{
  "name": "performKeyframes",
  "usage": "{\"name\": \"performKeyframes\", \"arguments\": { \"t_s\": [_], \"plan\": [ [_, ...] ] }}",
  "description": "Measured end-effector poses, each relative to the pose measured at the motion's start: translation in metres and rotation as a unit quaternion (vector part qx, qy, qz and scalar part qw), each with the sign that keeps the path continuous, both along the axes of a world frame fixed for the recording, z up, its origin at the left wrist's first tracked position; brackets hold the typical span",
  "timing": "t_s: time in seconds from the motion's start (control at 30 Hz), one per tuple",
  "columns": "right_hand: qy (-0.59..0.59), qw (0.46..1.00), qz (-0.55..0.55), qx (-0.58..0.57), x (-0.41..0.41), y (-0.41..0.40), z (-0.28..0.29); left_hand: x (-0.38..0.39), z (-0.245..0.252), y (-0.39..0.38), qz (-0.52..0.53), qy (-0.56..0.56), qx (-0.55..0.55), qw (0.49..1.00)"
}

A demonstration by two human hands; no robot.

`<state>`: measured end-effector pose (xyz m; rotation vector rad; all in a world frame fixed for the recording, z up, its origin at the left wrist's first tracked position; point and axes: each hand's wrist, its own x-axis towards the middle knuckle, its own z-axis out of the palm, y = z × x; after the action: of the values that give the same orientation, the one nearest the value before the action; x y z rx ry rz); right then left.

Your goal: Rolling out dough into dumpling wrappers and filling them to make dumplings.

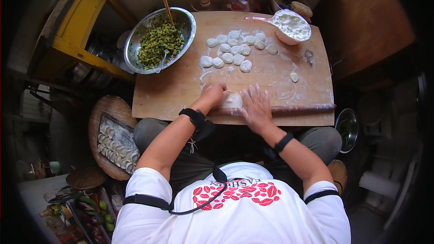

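Observation:
On the floured wooden board (176, 91) lies a flat round dough wrapper (233, 99), between my two hands. My left hand (214, 94) has its fingers curled on the wrapper's left edge. A long wooden rolling pin (298, 107) runs along the board's near edge, with my right hand (256, 106) spread over it, palm down. Beyond my hands sit several floured dough pieces (235, 50), and one small piece (294, 77) lies apart at the right. Part of the pin near my left hand is hidden.
A steel bowl (193, 28) of chopped green filling with chopsticks stands at the board's back left. A pink scoop (286, 37) of flour sits at the back right. Filled dumplings (117, 149) rest on a round woven tray (98, 122) at left. A metal bowl (356, 132) stands at right.

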<state>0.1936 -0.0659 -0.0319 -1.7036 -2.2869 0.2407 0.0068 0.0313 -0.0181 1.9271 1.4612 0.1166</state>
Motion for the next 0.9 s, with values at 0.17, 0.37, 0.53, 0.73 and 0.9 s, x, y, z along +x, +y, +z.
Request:
{"name": "performKeyframes", "arguments": {
  "t_s": [0.17, 0.37, 0.53, 0.73, 0.9],
  "plan": [
    [0.059, 0.996, 0.058, -0.029, 0.003, -0.050, 0.017, -0.021, -0.027, 0.010, 0.091, -0.127, -0.169, 0.973],
    [0.033, 0.998, 0.046, 0.006, 0.007, -0.037, 0.017, 0.002, -0.007, 0.001, -0.002, 0.001, 0.004, 1.000],
    [0.038, 0.998, 0.056, -0.005, 0.005, -0.037, 0.019, -0.012, 0.004, 0.002, 0.154, -0.163, -0.192, 0.956],
    [0.024, 0.998, 0.047, -0.020, 0.004, -0.031, 0.014, -0.013, -0.001, 0.012, 0.101, -0.022, -0.207, 0.973],
    [0.013, 0.999, 0.040, -0.024, 0.001, -0.009, 0.014, -0.022, -0.014, 0.012, 0.032, -0.054, -0.160, 0.985]
  ]
}}
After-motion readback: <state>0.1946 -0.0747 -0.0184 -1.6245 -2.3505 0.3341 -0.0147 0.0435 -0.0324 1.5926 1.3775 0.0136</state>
